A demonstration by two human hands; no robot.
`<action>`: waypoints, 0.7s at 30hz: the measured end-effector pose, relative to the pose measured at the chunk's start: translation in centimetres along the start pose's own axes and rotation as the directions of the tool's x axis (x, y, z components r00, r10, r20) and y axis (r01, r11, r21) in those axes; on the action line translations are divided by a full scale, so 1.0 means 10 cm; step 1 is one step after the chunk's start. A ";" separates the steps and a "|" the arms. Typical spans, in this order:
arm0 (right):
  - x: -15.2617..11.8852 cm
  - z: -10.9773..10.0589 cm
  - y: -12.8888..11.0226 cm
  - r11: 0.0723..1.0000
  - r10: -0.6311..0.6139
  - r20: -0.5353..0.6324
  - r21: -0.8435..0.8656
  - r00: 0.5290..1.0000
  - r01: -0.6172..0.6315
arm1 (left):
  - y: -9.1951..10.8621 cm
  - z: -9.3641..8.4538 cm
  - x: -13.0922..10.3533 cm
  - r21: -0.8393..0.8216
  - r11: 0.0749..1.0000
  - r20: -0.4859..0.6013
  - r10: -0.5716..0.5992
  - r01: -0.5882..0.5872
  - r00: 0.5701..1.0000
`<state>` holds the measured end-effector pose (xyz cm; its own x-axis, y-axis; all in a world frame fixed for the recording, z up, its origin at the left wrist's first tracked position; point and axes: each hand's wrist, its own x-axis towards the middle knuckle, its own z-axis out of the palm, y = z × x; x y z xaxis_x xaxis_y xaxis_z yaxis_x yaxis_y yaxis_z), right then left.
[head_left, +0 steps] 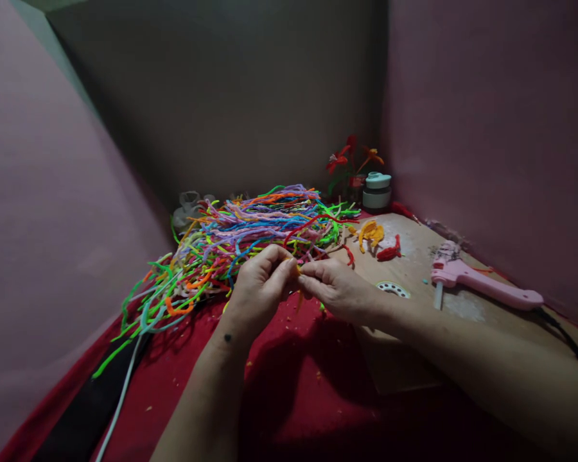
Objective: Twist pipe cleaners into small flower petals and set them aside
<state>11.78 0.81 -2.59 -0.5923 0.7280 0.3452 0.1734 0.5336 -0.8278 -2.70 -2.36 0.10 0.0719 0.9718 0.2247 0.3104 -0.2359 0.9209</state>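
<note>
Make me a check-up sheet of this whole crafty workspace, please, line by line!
Surface: red cloth under a brown sheet with whitish smears.
Job's things: small orange piece at the fingertips, mostly hidden.
Clutter: heap of colourful fuzzy stems, messily spread; yellow-orange piece, red piece and pink glue gun on the brown sheet; crumbs on the cloth.
Hands: left hand and right hand meet, both pinching the orange piece.
Cables: white cable at left; dark cord at the glue gun's handle end.
Surroundings: pinkish panels both sides, dark wall behind; red flower and lidded container at the back.
</note>
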 end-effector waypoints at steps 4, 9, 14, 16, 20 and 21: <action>0.00 0.00 0.01 0.987 0.050 -0.020 0.153 0.999 -0.046 | 0.05 -0.02 0.01 -0.104 0.990 0.017 -0.096 0.097 0.995; -0.03 0.02 -0.03 0.935 0.170 -0.001 0.318 0.986 -0.161 | 0.01 -0.06 0.03 -0.215 0.962 0.028 -0.166 0.168 0.986; -0.06 0.03 -0.04 0.811 0.281 0.090 0.511 0.956 -0.286 | -0.07 -0.07 0.05 -0.362 0.913 0.119 -0.153 0.186 0.981; -0.06 0.02 -0.02 0.764 0.289 0.120 0.569 0.950 -0.304 | -0.07 -0.06 0.05 -0.368 0.914 0.123 -0.134 0.170 0.983; -0.06 -0.01 0.03 0.717 0.286 0.169 0.616 0.943 -0.328 | -0.07 -0.01 0.05 -0.303 0.946 0.110 -0.082 0.112 0.990; -0.06 -0.01 0.04 0.719 0.282 0.170 0.614 0.944 -0.325 | -0.06 0.02 0.04 -0.251 0.963 0.090 -0.073 0.094 0.993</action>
<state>12.27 0.65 -3.09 -0.6438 0.7650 0.0173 -0.1660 -0.1177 -0.9791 -2.72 -1.78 -0.44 0.1341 0.9828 0.1272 0.0678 -0.1372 0.9882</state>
